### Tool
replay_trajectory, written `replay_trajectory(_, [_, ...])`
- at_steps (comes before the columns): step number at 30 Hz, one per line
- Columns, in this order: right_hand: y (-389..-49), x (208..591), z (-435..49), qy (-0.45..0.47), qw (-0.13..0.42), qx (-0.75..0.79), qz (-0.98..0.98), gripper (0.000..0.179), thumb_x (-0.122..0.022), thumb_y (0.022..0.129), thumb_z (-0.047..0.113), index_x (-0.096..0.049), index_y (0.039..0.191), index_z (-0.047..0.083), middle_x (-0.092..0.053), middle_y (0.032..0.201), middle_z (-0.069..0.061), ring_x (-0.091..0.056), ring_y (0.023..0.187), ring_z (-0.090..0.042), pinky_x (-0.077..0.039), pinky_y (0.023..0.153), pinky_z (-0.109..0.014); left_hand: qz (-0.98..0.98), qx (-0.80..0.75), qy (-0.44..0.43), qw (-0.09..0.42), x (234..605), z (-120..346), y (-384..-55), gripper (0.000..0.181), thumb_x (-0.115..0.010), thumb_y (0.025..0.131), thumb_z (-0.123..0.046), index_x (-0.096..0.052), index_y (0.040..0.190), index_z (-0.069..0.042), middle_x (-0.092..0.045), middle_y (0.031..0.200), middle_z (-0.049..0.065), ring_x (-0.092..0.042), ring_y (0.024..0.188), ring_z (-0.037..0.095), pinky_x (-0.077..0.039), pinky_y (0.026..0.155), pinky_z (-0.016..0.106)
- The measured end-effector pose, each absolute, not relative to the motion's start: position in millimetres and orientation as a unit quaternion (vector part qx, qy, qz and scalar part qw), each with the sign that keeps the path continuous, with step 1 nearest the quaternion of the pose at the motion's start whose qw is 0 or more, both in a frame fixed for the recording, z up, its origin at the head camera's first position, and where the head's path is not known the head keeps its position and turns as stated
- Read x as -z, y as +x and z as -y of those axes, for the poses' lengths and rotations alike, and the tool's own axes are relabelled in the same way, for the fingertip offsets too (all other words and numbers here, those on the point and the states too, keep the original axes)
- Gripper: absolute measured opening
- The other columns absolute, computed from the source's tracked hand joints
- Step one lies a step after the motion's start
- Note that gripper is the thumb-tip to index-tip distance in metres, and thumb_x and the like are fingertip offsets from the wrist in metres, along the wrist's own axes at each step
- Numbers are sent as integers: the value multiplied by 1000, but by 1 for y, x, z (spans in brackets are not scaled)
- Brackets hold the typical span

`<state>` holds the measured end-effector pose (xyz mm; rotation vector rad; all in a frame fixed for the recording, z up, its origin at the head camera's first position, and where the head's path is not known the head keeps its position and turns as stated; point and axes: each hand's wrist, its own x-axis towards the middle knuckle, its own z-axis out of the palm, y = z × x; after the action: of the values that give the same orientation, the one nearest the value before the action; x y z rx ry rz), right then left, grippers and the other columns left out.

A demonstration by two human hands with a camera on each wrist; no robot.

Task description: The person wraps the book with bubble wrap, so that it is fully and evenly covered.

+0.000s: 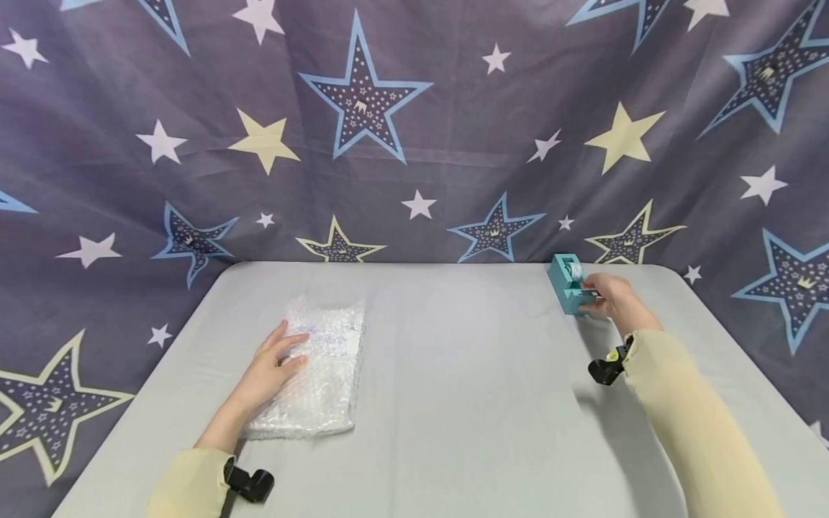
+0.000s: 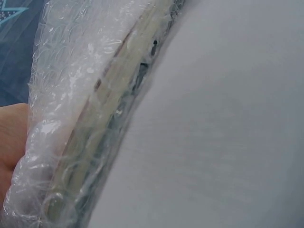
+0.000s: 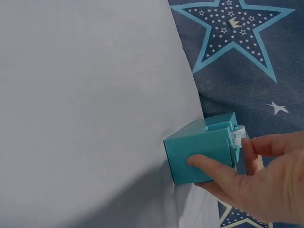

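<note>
A flat package in clear bubble wrap (image 1: 330,388) lies at the left of the table. My left hand (image 1: 265,374) rests on its left side with the fingers spread. Close up in the left wrist view, a pale, layered edge (image 2: 90,128) shows through the wrap. At the far right, a teal tape dispenser (image 1: 562,284) holds a small roll of clear tape (image 1: 573,270). My right hand (image 1: 618,298) grips the dispenser from the right. In the right wrist view, its thumb (image 3: 209,166) lies against the teal end and the index finger is at the tape.
A pale grey cloth covers the table (image 1: 453,374), whose far edge meets a dark curtain with stars (image 1: 453,144). The dispenser stands close to that edge. A small black camera is strapped to each wrist, below the cream sleeves (image 1: 699,424).
</note>
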<state>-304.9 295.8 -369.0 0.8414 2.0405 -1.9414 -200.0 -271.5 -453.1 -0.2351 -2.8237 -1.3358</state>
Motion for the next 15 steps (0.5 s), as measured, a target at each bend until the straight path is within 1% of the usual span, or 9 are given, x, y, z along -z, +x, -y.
replay_trajectory(1, [-305, 369, -296, 282, 99, 658, -691, 56, -37, 90, 6, -17, 141, -6, -36, 112, -16, -23, 132, -33, -41, 96, -40, 902, 426, -75, 5, 453, 271, -200, 47, -57, 90, -25, -47, 131, -6, -3, 152, 16, -7, 136, 43, -28, 104, 51])
replay_trajectory(3, [-304, 369, -296, 282, 94, 666, -684, 48, -38, 89, 6, -28, 134, -6, -36, 110, -16, -23, 132, -33, -41, 96, -40, 901, 426, -75, 6, 453, 271, -200, 46, -57, 90, -24, -47, 131, -6, -3, 152, 16, -7, 136, 43, -28, 104, 51])
replay_trajectory(5, [-304, 367, -296, 284, 90, 677, -673, 34, -38, 88, 6, -39, 120, -4, -36, 107, -15, -22, 132, -31, -40, 97, -41, 902, 426, -75, 8, 452, 271, -200, 46, -57, 90, -25, -47, 131, -6, -3, 152, 16, -7, 136, 43, -28, 104, 51])
replay_trajectory(6, [-304, 366, -296, 286, 89, 683, -666, 26, -38, 87, 6, -42, 111, -3, -35, 106, -14, -22, 132, -31, -39, 97, -41, 902, 426, -76, 7, 451, 271, -200, 46, -57, 90, -24, -47, 131, -6, -3, 152, 16, -7, 136, 43, -28, 104, 51])
replay_trajectory(8, [-303, 365, -296, 291, 87, 694, -652, 12, -38, 87, 6, -42, 97, 1, -35, 104, -14, -22, 131, -29, -38, 98, -42, 903, 422, -76, 6, 451, 270, -200, 46, -56, 90, -25, -47, 131, -6, -3, 152, 16, -7, 136, 43, -28, 104, 51])
replay_trajectory(10, [-303, 364, -297, 292, 87, 702, -644, 8, -38, 87, 6, -41, 92, 2, -34, 102, -13, -22, 131, -28, -38, 99, -42, 906, 417, -74, 6, 451, 270, -200, 46, -56, 90, -25, -47, 131, -6, -3, 152, 16, -7, 136, 44, -28, 104, 51])
replay_trajectory(15, [-301, 367, -297, 292, 77, 711, -636, 8, -37, 86, 7, -41, 88, 1, -34, 100, -13, -23, 131, -29, -38, 98, -42, 907, 415, -71, 4, 453, 271, -200, 47, -56, 90, -27, -47, 131, -7, -3, 152, 15, -6, 136, 43, -28, 104, 51])
